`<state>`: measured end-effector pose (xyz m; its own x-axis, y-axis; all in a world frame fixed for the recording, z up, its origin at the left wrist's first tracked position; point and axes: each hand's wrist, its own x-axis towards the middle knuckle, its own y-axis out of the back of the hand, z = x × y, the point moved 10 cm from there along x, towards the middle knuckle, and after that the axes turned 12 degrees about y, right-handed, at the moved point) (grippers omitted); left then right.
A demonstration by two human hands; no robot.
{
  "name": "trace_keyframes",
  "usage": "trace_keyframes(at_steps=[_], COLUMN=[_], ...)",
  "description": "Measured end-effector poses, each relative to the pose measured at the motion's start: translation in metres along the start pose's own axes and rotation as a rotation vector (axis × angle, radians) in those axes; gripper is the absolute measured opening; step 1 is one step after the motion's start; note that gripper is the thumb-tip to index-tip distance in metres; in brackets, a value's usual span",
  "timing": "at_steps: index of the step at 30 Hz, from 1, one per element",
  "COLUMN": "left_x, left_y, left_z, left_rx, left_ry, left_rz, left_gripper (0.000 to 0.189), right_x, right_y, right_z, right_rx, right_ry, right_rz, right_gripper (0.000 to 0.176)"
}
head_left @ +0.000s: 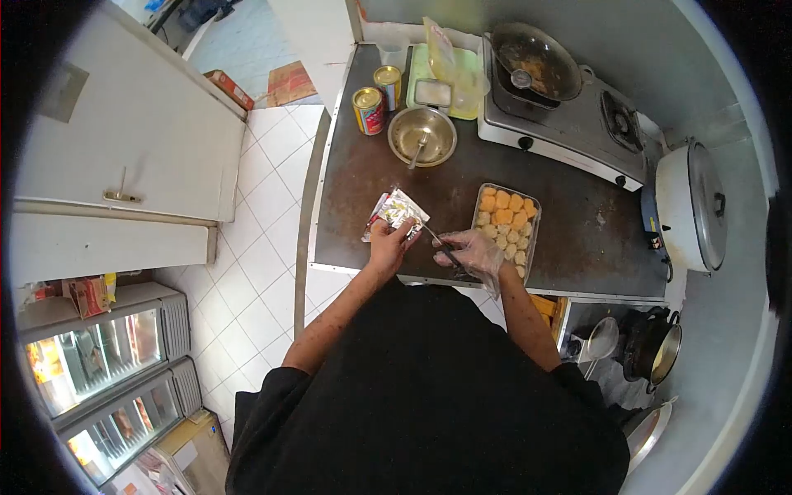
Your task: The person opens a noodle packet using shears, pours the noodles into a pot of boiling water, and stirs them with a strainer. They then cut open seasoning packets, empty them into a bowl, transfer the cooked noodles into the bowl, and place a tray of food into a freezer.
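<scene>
My left hand (389,243) is closed on a silver foil packet (403,208) with printed patches, held low over the dark counter (355,181). In my right hand (477,250), which wears a clear plastic glove, is a knife (449,253) with a dark handle, its blade reaching to the packet's lower right edge. Right beside the gloved hand stands a clear tray (539,213) of orange and pale crumbed pieces in rows. Beyond the packet, a metal bowl (399,151) has a fork (418,151) leaning in it.
Two cans (369,111) and a green tray (467,106) with a bag stand at the back left. A gas stove (569,128) carries a wok (535,62). At the right is a large lidded pot (689,206). Pans and a strainer (603,338) sit below the counter's front edge.
</scene>
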<state>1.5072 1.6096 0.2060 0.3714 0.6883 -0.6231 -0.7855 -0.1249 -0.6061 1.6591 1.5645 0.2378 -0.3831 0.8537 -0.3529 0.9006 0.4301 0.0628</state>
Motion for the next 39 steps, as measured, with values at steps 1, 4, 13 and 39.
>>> trace_keyframes(at_steps=[1, 4, 13, 39], left_x=[-0.001, -0.003, 0.024, 0.091], left_y=[0.002, 0.004, 0.037, 0.048], left_z=[0.001, 0.008, -0.010, 0.037], left_rx=[0.007, -0.004, 0.120, -0.236], left_ry=[0.011, 0.021, 0.072, 0.223], left_rz=[-0.002, -0.017, -0.057, -0.093], left_gripper=[0.022, 0.021, 0.022, 0.019], right_x=[0.004, 0.009, 0.025, 0.031], right_y=[-0.004, -0.008, -0.013, -0.006], right_z=[-0.004, -0.009, -0.006, 0.024], right_rx=[-0.003, 0.033, -0.041, -0.888], right_ry=[-0.002, -0.061, -0.058, -0.309], right_rz=[-0.001, 0.052, 0.104, 0.087], right_gripper=[0.053, 0.037, 0.027, 0.046])
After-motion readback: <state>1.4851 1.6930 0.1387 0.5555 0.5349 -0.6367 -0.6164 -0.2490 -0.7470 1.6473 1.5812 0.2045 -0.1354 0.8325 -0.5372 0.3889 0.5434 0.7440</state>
